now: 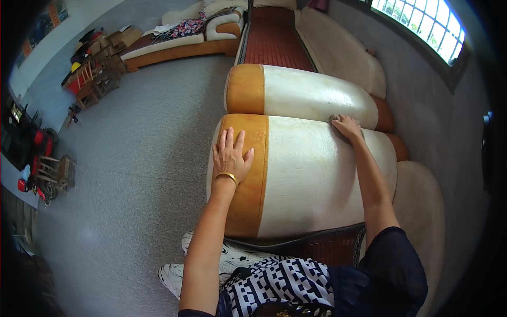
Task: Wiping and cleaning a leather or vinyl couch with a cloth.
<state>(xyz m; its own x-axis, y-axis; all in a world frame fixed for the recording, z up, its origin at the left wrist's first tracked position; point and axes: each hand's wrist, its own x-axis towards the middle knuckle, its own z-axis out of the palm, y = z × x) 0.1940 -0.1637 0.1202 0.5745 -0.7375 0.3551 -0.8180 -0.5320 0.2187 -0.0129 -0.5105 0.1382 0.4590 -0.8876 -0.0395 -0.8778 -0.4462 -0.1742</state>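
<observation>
My left hand (pixel 231 155), a gold bangle at its wrist, lies palm down with fingers apart on the orange end panel (pixel 246 198) of a padded sofa armrest. My right hand (pixel 348 127) grips a greyish cloth (pixel 334 118), mostly covered by the fingers, at the far upper edge of the same armrest's white panel (pixel 309 170). Just beyond stands a second armrest (pixel 317 91), also white with orange ends; the two sit close together. Faint stains show on the white surfaces.
Dark red slatted mats (pixel 273 37) cover the seats on both sides. Beige sofa backs (pixel 344 43) run along the grey wall under a barred window (pixel 424 23). Another sofa (pixel 178 47), wooden chairs (pixel 89 85) and a red motorbike (pixel 43 142) stand across the speckled floor (pixel 130 158).
</observation>
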